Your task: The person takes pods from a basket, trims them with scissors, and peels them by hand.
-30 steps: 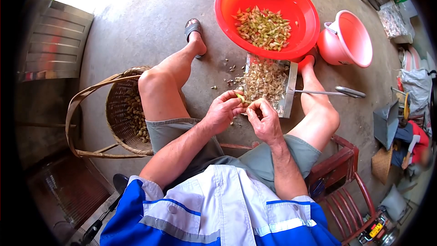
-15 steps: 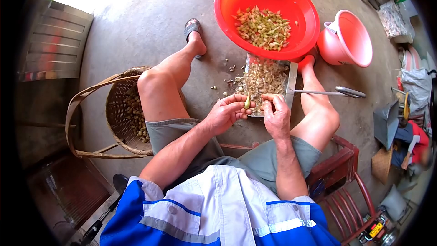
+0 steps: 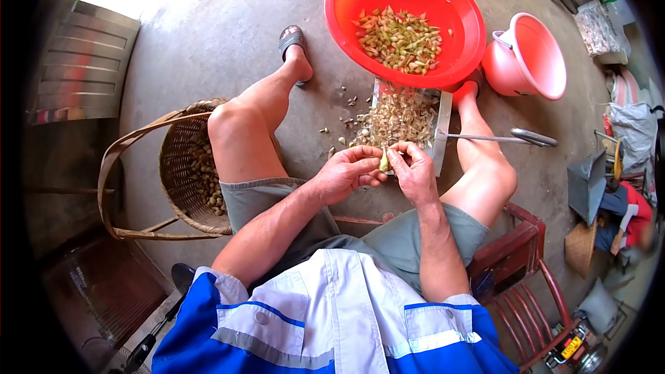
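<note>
My left hand (image 3: 348,174) is closed, its fingertips gripping a small pale-green pointed bud or shoot (image 3: 384,161) in front of my lap. My right hand (image 3: 415,174) touches the same piece from the other side, thumb and forefinger pinched at its upper part. Its exact kind is unclear to me. Just beyond both hands, dry tan husks (image 3: 398,121) lie heaped on a flat surface with a metal edge. Farther out, a red basin (image 3: 464,34) holds many similar green and pinkish pieces (image 3: 402,38).
Beside my left knee stands a wicker basket (image 3: 173,166) with brownish unpeeled pieces inside. A pink bucket (image 3: 509,69) sits right of the basin. A metal rod with a looped handle (image 3: 533,137) extends over my right leg. A red wooden chair (image 3: 519,249) is at lower right.
My right hand has moved slightly left and in, its fingertips now meeting the small green piece. The piece has shifted a little right and stands more upright between both hands.
</note>
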Action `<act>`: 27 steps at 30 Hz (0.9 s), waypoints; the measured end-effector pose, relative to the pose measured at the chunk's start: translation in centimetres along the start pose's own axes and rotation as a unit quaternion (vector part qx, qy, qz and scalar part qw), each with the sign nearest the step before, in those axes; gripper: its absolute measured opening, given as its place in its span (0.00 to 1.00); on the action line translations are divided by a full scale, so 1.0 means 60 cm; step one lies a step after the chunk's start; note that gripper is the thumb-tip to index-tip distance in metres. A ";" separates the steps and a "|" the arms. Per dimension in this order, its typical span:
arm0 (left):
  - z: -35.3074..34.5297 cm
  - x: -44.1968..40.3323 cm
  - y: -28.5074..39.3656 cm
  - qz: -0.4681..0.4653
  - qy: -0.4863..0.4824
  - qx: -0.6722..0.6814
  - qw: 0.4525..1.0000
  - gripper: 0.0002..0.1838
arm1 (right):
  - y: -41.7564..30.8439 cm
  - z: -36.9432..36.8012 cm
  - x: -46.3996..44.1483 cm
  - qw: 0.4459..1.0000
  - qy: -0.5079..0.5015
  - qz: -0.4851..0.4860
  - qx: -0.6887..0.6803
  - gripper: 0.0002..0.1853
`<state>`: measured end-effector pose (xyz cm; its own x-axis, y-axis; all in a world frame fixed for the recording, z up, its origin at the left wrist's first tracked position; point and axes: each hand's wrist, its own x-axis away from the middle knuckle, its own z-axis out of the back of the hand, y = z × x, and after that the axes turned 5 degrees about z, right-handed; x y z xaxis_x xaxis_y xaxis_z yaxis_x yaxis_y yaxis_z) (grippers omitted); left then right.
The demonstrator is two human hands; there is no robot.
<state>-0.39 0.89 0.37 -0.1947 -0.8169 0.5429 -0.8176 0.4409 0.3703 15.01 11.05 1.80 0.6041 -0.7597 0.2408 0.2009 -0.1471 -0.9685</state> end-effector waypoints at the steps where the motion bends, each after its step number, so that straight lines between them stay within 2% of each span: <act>1: -0.001 0.000 0.000 -0.001 0.000 -0.006 1.000 0.12 | 0.003 0.000 0.000 1.000 0.000 0.009 0.017 0.06; 7: -0.001 -0.003 0.003 -0.019 0.011 0.052 0.998 0.12 | 0.000 -0.010 0.011 0.998 0.050 0.011 -0.047 0.05; 11: 0.004 -0.007 0.002 -0.037 0.025 0.061 0.997 0.13 | -0.025 -0.011 0.018 0.983 0.030 0.143 0.109 0.10; 14: 0.005 -0.008 0.002 -0.043 0.023 0.053 0.997 0.13 | -0.024 -0.017 0.018 0.963 0.025 0.201 0.179 0.11; 21: 0.007 -0.010 -0.004 -0.057 0.034 0.041 0.997 0.09 | -0.025 -0.014 0.017 0.949 0.003 0.203 0.243 0.06; 24: 0.010 -0.012 -0.004 -0.053 0.040 0.047 0.997 0.08 | -0.017 -0.014 0.017 0.931 -0.005 0.240 0.274 0.06; 27: 0.018 -0.012 -0.002 -0.056 0.039 0.068 0.995 0.07 | -0.020 -0.017 0.021 0.938 -0.019 0.255 0.235 0.06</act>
<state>-0.74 1.05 -0.89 -0.0596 -0.8244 0.5628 -0.8985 0.2899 0.3295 14.75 9.60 3.18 0.7398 -0.6307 -0.2344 0.1906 0.5305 -0.8260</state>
